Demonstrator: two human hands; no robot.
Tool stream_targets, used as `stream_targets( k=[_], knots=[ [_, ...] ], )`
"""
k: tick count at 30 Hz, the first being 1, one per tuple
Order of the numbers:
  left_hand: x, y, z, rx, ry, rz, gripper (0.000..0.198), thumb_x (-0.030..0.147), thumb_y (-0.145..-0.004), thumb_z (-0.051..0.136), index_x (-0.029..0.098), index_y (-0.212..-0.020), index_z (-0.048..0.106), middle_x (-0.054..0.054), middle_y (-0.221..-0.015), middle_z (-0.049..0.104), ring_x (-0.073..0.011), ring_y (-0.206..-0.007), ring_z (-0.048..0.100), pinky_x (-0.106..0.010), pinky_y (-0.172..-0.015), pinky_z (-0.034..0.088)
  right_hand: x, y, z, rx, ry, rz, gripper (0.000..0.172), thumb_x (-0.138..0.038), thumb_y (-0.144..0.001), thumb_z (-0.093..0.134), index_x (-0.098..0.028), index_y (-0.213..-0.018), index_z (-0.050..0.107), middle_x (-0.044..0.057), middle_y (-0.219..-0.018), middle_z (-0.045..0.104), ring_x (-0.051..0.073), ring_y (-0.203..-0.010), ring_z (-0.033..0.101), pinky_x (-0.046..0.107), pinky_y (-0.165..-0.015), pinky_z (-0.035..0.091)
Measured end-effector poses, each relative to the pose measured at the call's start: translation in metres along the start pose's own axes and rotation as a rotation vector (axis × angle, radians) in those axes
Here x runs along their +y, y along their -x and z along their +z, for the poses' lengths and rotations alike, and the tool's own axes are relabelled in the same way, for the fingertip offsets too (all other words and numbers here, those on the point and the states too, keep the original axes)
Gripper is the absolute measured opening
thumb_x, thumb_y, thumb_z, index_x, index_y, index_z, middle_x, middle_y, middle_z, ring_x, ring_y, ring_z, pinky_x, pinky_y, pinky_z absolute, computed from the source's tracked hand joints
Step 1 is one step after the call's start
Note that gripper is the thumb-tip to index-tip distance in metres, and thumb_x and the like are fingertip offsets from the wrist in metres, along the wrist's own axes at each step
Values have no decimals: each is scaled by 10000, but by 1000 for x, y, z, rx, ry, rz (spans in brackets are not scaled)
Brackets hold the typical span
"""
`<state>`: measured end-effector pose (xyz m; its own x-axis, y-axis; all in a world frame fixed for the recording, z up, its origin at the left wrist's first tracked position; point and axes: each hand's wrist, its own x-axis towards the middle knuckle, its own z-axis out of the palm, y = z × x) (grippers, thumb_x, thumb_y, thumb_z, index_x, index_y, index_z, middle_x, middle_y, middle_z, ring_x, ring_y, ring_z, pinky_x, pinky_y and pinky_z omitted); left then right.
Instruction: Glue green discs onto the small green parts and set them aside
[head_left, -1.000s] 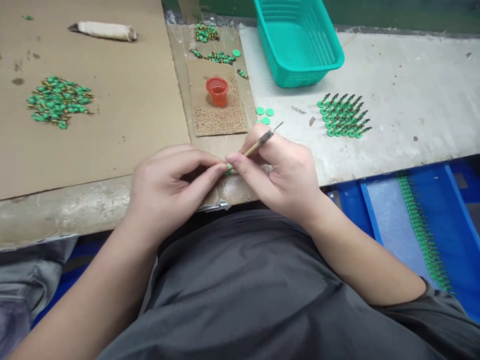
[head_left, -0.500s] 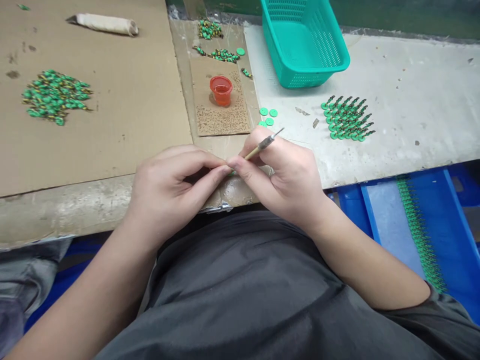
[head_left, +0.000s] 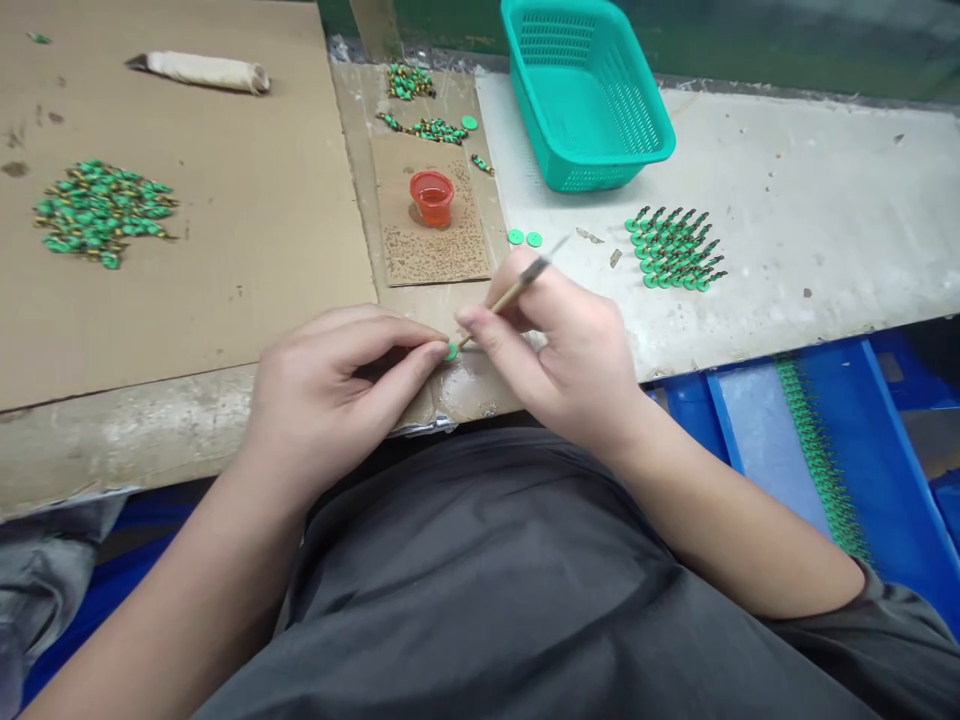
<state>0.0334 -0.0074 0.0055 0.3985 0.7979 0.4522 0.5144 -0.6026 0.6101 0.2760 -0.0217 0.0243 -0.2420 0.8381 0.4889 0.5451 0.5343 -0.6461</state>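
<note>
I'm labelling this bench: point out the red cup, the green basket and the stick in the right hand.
Red cup (head_left: 433,213), head view: near wall.
Green basket (head_left: 602,177), head view: near wall.
Stick (head_left: 510,296), head view: wooden shaft.

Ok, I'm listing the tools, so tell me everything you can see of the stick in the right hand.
The stick is thin, straight and pale brown, apparently wood. A dark band sits near its upper end, with a greyish tip beyond, blurred. It slants, upper end away and to the right, pinched by the right hand. Its lower end tapers to just beside the green disc in the left hand; whether it touches is unclear.
</note>
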Motion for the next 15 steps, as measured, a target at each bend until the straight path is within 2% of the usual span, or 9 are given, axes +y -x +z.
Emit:
stream_targets(
  k=[3, 6, 10, 13, 15],
  knots=[
    [3, 1, -1, 8, -24, -37, 95, 340, -1183, 776, 330, -1162, 868, 39, -1070, 896, -177, -913, 824, -344, -845, 635, 1, 3, -8, 3, 11, 63, 251, -452, -1286, 617, -282, -1123, 705, 20, -1025, 761, 205, -920, 782, 340, -894, 684],
    [3, 2, -2, 11, -116, -15, 123, 328, -1177, 737, 349, -1250, 834, 17, -1105, 889, -218, -977, 828, -408, -919, 642, 4, 4, -15, -112, 48, 107, 253, -410, -1262, 659, -264, -1065, 724, 36, -1059, 796, 222, -948, 784, 357, -910, 661],
    [-3, 3, -2, -26, -224, 96, 81, 401, -1131, 805, 341, -1185, 803, -12, -1112, 872, -293, -1013, 802, -504, -993, 616, 8, 2, -19, -274, 86, 118, 327, -363, -1237, 689, -213, -954, 753, 82, -1016, 832, 264, -987, 801, 378, -939, 615],
    [-6, 4, -1, -77, -201, 21, 63, 384, -1162, 755, 358, -1166, 812, -22, -1097, 830, -299, -1044, 793, -500, -986, 599, 11, 1, -19, -337, 55, 102, 327, -323, -1243, 660, -190, -974, 792, 110, -1080, 872, 283, -1085, 826, 380, -1009, 599],
    [-5, 4, -1, -83, -156, -16, 90, 344, -1170, 738, 357, -1161, 827, -14, -1080, 811, -277, -1035, 792, -477, -975, 593, 14, -1, -17, -334, 30, 92, 326, -327, -1247, 651, -192, -988, 796, 107, -1105, 882, 275, -1086, 831, 369, -1003, 595]
  ],
)
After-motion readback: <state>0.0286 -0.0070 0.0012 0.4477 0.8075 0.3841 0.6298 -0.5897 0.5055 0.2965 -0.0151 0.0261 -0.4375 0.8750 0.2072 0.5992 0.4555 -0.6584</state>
